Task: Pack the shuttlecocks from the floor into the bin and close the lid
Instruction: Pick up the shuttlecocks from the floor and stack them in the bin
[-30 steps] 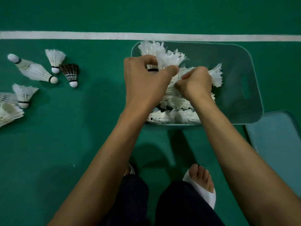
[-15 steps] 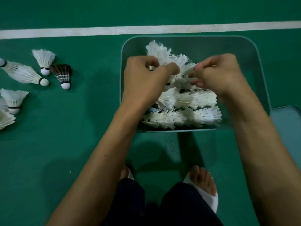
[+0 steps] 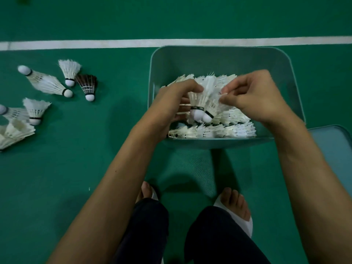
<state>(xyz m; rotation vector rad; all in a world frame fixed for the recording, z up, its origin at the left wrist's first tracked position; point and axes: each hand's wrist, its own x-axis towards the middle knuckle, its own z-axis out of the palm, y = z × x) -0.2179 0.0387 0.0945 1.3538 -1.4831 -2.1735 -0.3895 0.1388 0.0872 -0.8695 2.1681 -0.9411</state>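
The open bin [image 3: 209, 60] stands on the floor [image 3: 72, 168] and holds many white shuttlecocks [image 3: 230, 128], which lie in rows in its near part. Above them the left hand [image 3: 171, 105] curls its fingers round a held pair [image 3: 200, 103], corks pointing down, and the right hand [image 3: 255, 96] pinches the feathers of this pair from the other side. Loose shuttlecocks [image 3: 47, 83] lie on the floor at the left, and the lid [image 3: 332, 149] lies just beside the bin at the right.
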